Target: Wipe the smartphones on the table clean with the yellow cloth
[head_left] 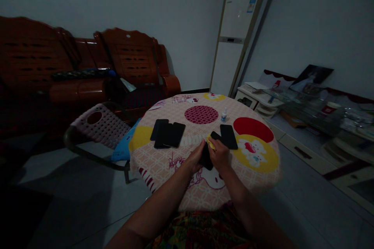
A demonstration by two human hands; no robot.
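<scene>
My left hand (196, 157) is closed along the left edge of a black smartphone (207, 159), low over the near half of the round table. Pinched in my right hand (219, 155) is a small yellow cloth (211, 144), pressed at the phone's upper end. Just beyond my right hand lie two more dark phones, one partly hidden (215, 136) and one in full view (229, 137). Left of my hands, several flat dark devices (169, 135) lie overlapping. A small clear spray bottle (224, 115) with a blue label stands upright farther back.
A patterned cloth covers the round table (201, 198). A woven chair (102, 124) with a blue cushion (124, 146) stands at the left. Wooden armchairs (128, 58) line the wall. At the right is a low cabinet (304, 153) with a glass top, and a tall air conditioner (230, 54) stands behind.
</scene>
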